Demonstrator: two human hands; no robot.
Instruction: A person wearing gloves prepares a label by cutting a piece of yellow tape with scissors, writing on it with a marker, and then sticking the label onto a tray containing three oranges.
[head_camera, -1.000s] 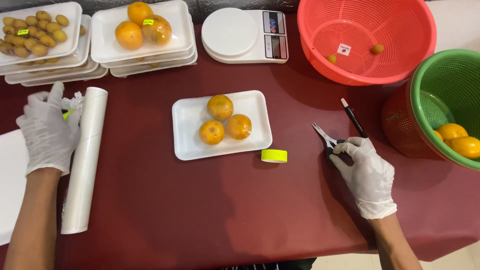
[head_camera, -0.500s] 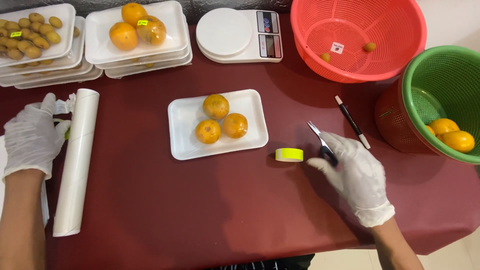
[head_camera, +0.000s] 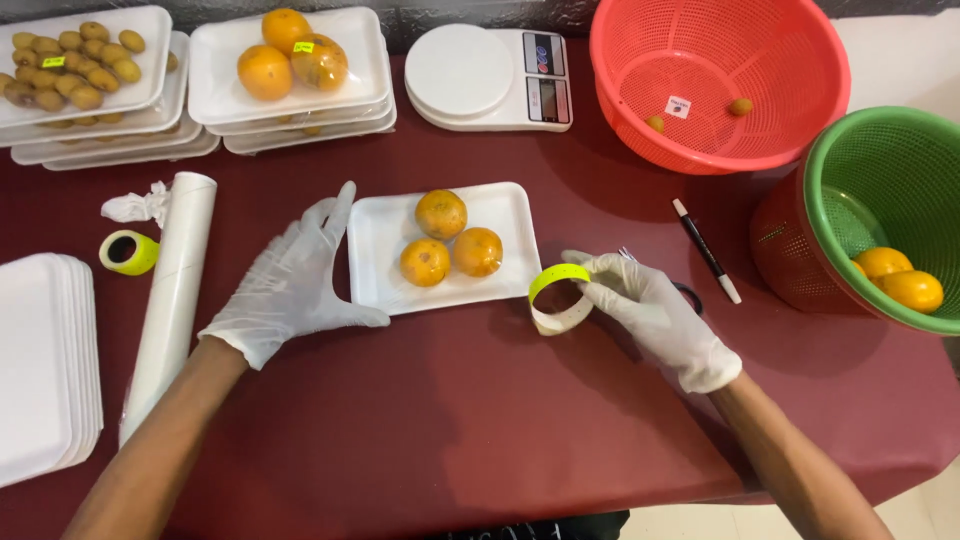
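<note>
Counts:
- gloved hands: 2, left (head_camera: 290, 285) and right (head_camera: 650, 310)
- oranges on the centre tray (head_camera: 500, 205): 3
- oranges on the back stack of trays (head_camera: 215, 45): 2
- oranges in the green basket (head_camera: 880, 150): 2 visible
- small fruits in the red basket (head_camera: 790, 60): 2
- yellow tape rolls: 2, one at the right hand (head_camera: 560, 280), one left of the film roll (head_camera: 128, 252)
- film roll (head_camera: 170, 300): 1
- scale (head_camera: 490, 75): 1
- pen (head_camera: 706, 250): 1
- baskets: 2

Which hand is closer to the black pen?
Right. The right hand holds the yellow roll of stickers just left of the black pen; the left hand is beyond the tray.
</note>
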